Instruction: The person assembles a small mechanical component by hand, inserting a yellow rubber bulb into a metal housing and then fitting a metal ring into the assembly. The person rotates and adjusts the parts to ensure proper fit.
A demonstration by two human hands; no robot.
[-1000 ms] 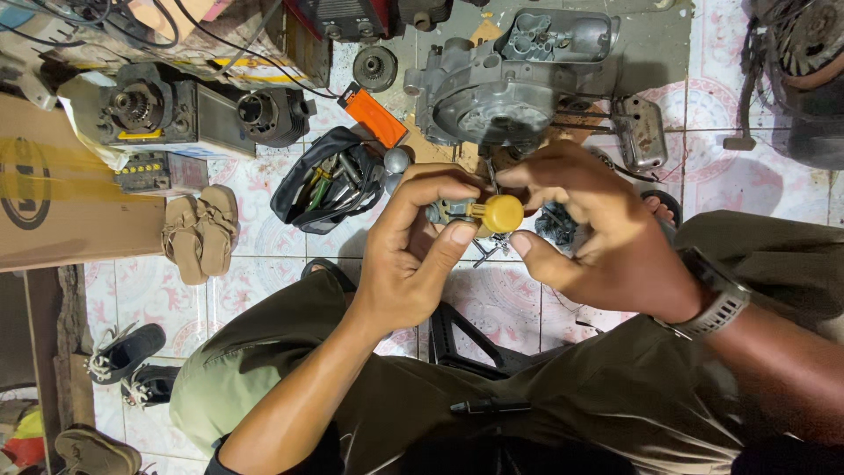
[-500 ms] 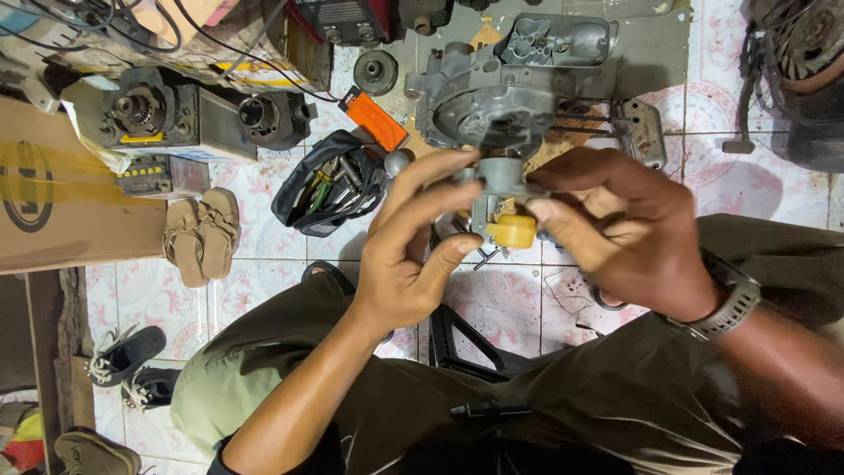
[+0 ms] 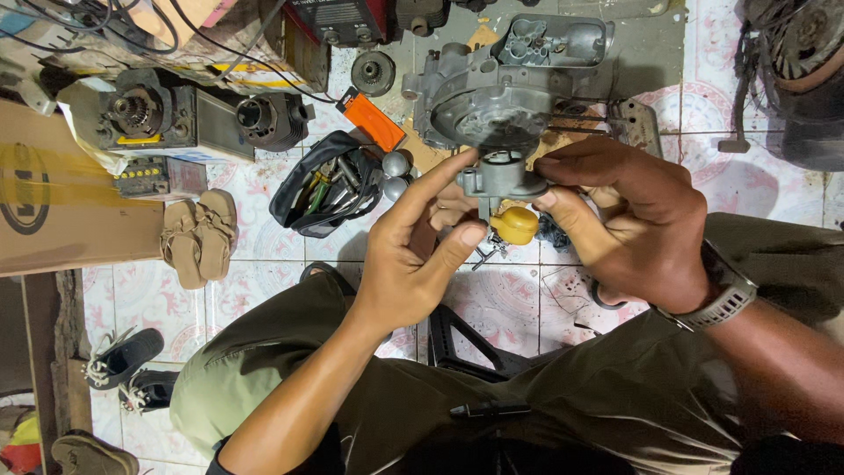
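Centrally, just above the middle of the frame, the fingertips (image 3: 556, 200) of the right hand (image 3: 642, 229) were pinched onto a small grey cast-metal carburettor-like body (image 3: 501, 176), forefinger on its top edge and thumb beneath. It was held in the air with a rounded yellow plastic piece (image 3: 515, 225) hanging from its underside. The left hand (image 3: 413, 264) was spread loosely, gripping nothing: its forefinger reached up to touch the body's left edge, and its thumb (image 3: 466, 236) lay just beside the yellow piece.

By the look of it, the small body was being turned and examined between both hands. Any further handling called for a steady right-hand pinch while the left fingers worked around the yellow piece.

Farther out, a grey watch (image 3: 725, 299) sat on the right wrist. Behind the hands, at upper centre, a large grey engine casing (image 3: 492, 105) lay on the patterned tile floor (image 3: 264, 281). An open black tool bag (image 3: 325, 185) lay left of centre, tan sandals (image 3: 198, 233) beyond it, and a brown cardboard box (image 3: 53, 202) at the left edge.
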